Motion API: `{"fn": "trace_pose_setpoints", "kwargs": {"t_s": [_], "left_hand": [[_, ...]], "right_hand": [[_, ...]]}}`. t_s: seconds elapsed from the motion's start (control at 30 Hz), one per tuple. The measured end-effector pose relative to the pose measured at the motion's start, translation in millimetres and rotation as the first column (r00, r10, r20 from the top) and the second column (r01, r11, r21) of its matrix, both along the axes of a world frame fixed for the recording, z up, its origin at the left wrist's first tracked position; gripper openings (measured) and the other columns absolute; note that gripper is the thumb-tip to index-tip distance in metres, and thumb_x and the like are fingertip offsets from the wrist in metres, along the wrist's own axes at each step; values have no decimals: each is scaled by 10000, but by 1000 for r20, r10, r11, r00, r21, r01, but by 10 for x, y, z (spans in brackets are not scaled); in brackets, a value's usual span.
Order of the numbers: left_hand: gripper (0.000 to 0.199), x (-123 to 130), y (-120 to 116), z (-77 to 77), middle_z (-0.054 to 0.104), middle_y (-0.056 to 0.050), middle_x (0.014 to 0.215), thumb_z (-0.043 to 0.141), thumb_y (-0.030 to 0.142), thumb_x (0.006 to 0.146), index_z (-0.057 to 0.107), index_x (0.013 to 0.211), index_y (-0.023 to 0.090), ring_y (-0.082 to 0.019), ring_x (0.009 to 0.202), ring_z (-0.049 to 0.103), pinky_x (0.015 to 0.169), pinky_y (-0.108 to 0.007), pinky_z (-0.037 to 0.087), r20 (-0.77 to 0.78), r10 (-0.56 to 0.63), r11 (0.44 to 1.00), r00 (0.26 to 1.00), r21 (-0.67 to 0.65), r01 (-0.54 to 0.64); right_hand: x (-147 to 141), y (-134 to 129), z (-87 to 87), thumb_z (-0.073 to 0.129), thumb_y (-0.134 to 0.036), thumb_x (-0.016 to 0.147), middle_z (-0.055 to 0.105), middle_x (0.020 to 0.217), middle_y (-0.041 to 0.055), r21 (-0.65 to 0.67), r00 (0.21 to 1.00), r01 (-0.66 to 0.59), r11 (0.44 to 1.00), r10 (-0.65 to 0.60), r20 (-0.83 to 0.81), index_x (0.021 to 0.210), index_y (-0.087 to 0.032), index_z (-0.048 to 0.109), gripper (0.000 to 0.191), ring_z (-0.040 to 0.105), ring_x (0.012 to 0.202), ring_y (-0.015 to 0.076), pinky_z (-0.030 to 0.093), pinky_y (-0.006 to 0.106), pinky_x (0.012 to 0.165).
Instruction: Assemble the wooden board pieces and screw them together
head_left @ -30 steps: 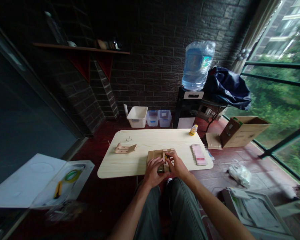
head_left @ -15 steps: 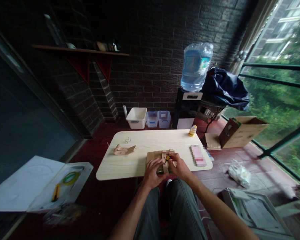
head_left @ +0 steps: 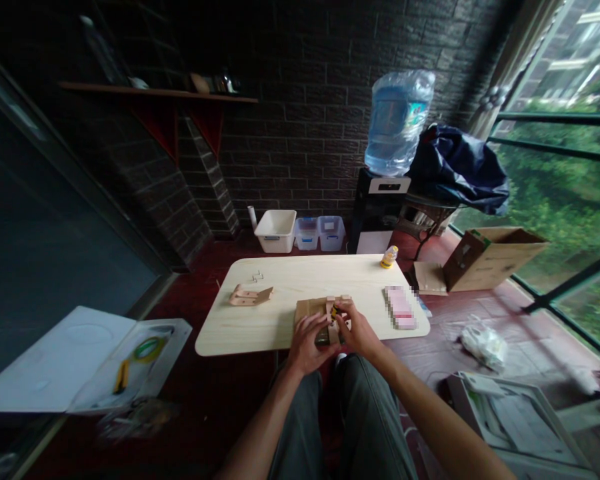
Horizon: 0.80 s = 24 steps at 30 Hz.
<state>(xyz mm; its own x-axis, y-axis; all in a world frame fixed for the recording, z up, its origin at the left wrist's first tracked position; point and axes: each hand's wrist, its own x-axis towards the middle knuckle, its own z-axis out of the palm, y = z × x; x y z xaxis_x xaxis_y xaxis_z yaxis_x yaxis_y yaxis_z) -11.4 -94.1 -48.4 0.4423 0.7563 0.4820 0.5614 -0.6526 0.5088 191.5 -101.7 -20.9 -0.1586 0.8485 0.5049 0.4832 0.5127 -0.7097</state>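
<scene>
A brown block-like object [head_left: 307, 308] lies at the near edge of the pale table [head_left: 220, 333]. Tan strips [head_left: 331, 307] run across its right part. My left hand [head_left: 309, 340] is wrapped round the object's near left side, thumb toward the strips. Above the strips, the fingers of my right hand [head_left: 353, 325] pinch a small black and yellow piece [head_left: 335, 311]; its details are too small to tell. Toward the left of the table lies a tan bent strap-like piece with holes [head_left: 250, 297], with thin metal wire pieces [head_left: 257, 276] behind it.
On the table's right are a pink pixelated item [head_left: 401, 307] and a small yellow-capped bottle [head_left: 389, 257]. An open white case [head_left: 165, 353] stands at the left, a cardboard box [head_left: 490, 260] at the right. Bins [head_left: 277, 232] and a water dispenser [head_left: 380, 207] stand beyond the table.
The camera view has shifted slightly. Both hands stay at the brown object; my right fingers have shifted a little around the black and yellow piece.
</scene>
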Motion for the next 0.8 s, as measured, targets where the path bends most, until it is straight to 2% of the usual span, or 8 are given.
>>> {"fn": "trace_pose_setpoints", "kwargs": {"t_s": [0.17,0.27,0.53,0.67,0.8], "left_hand": [[598,0,-3,6,630,-72,1421,730,583,803,625,1324,309,-321,1365,537,1172,-574,380,-2,-3,1000,1000,-8,3],[599,1,-19,21,628,-76,1423,729,586,802,630,1322,305,-322,1358,542,1165,-569,392,3,8,1000,1000,-9,-8],[580,3,-58,48,646,-72,1396,736,559,802,632,1323,325,-327,1349,551,1149,-582,412,19,21,1000,1000,9,-21],[572,3,-77,79,642,-72,1400,726,551,813,627,1325,315,-316,1342,557,1158,-573,408,21,26,1000,999,12,-27],[561,2,-96,126,654,-68,1380,723,575,809,641,1301,319,-318,1339,561,1154,-569,416,22,28,1000,999,5,-28]], "right_hand": [[-26,3,15,511,-265,1014,634,1292,115,22,1000,-15,1000,16,-26,1343,-264,509,329,647,1160,236,602,441,903],[-45,-7,32,518,-261,1007,631,1292,116,21,999,-12,1000,13,-47,1331,-260,514,324,631,1191,242,598,450,913],[-60,-57,82,524,-250,992,638,1281,124,5,996,20,1000,-20,-83,1328,-249,515,336,653,1156,235,612,429,886],[-61,-90,131,496,-234,1002,638,1299,107,-19,1000,1,1000,-2,-26,1359,-265,495,358,670,1131,217,598,435,931],[-71,-88,105,488,-242,1005,649,1293,103,-29,1000,6,1000,-6,15,1368,-268,488,364,704,1042,211,599,455,932]]}}
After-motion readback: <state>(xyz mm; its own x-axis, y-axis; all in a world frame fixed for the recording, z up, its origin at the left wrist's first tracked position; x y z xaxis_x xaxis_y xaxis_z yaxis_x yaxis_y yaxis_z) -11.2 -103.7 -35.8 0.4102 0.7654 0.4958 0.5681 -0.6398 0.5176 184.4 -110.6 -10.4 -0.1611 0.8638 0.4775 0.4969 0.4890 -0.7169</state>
